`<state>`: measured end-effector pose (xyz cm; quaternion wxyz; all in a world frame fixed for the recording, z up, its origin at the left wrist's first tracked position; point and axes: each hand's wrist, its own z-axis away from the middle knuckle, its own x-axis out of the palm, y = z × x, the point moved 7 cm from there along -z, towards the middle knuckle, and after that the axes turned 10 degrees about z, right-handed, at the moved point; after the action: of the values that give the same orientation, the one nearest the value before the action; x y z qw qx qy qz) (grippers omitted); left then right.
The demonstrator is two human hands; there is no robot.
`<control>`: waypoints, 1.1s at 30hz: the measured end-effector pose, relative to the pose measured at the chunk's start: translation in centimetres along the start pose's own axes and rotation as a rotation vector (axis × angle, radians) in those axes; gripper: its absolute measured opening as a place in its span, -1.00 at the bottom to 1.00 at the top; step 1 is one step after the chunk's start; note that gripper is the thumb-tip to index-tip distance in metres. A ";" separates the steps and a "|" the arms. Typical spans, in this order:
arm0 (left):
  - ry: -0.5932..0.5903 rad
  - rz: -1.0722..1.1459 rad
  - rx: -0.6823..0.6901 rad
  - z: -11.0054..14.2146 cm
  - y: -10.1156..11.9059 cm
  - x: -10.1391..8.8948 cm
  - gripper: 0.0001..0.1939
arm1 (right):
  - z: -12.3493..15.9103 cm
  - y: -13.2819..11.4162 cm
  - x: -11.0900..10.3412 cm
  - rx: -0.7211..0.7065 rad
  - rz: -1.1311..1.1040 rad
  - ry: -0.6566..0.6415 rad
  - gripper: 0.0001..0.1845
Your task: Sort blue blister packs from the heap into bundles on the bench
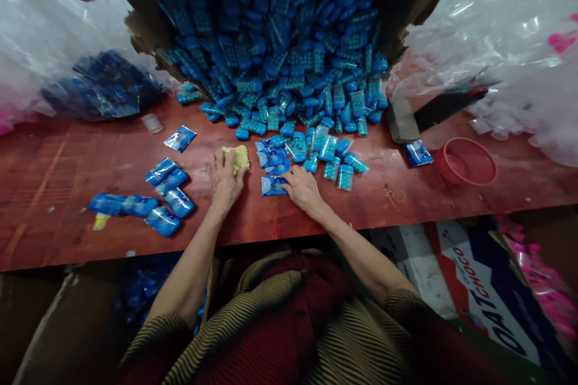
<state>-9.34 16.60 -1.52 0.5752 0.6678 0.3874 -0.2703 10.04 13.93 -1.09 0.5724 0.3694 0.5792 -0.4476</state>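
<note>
My left hand (223, 183) holds a crumpled yellow cloth (241, 158) against the red tabletop, its fingers curled over the left side. To the right lies a short column of blue printed sachets (271, 158), overlapping one another. My right hand (304, 189) has its fingers bent together at the right edge of the nearest sachet (272, 186); the fingertips partly hide that edge. Just beyond this hand are several small clear containers with blue caps and blue balls inside (331, 147). More filled blue sachets (179, 201) lie left of my left hand.
A large heap of blue-capped containers (280, 66) spills from a torn carton at the back. On the right are a red plastic basket (465, 161), a grey block (403, 120) and a lone sachet (418, 153). A bag of blue sachets (106, 84) stands at the left.
</note>
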 end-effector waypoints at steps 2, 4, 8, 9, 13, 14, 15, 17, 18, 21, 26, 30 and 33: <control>0.078 0.049 0.027 1.1 0.7 -0.7 -0.47 | -0.3 -0.1 0.3 -0.011 0.004 0.027 -0.79; 0.140 0.105 0.077 2.9 2.0 -1.3 -0.52 | -0.5 -0.1 0.5 -0.016 -0.004 0.064 -0.80; 0.141 0.290 0.101 6.5 4.1 -0.9 -0.62 | -0.7 0.2 0.7 0.010 -0.047 0.106 -0.73; 0.137 0.320 0.083 7.1 4.4 -0.7 -0.63 | -0.6 0.3 0.6 0.015 -0.064 0.101 -0.72; 0.169 0.217 0.046 7.3 4.5 -0.9 -0.58 | 0.2 -0.4 -0.8 -0.034 -0.121 0.101 -0.63; 0.180 0.180 0.049 6.9 4.3 -1.2 -0.56 | 0.3 -0.8 -1.4 -0.060 -0.126 0.112 -0.56; 0.195 0.160 0.050 6.4 4.0 -1.8 -0.55 | 0.3 -1.4 -1.9 -0.084 -0.128 0.123 -0.51; 0.254 0.174 0.034 5.3 2.9 -3.2 -0.55 | -0.3 -2.9 -2.5 -0.136 -0.133 0.132 -0.42; 0.299 0.203 0.016 4.8 2.3 -4.0 -0.55 | -1.0 -4.0 -2.6 -0.167 -0.138 0.131 -0.37; 0.380 0.304 -0.032 3.3 0.5 -5.4 -0.53 | -4.1 -7.8 -2.0 -0.320 -0.170 0.129 -0.29; 0.147 0.316 -0.025 0.8 -0.5 -2.2 -0.51 | -9.7 -11.0 0.5 -0.351 -0.291 0.073 -0.59; 0.032 0.184 -0.104 0.6 -1.3 0.0 -0.46 | -9.3 -9.7 0.3 -0.409 -0.315 0.039 -0.64; 0.017 0.093 -0.139 1.3 -1.4 0.1 -0.44 | -5.8 -6.5 -1.2 -0.392 -0.285 0.110 -0.70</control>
<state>-10.33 15.43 -2.64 0.6286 0.6461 0.3786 -0.2099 2.15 17.34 0.37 0.5319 0.1894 0.7315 -0.3822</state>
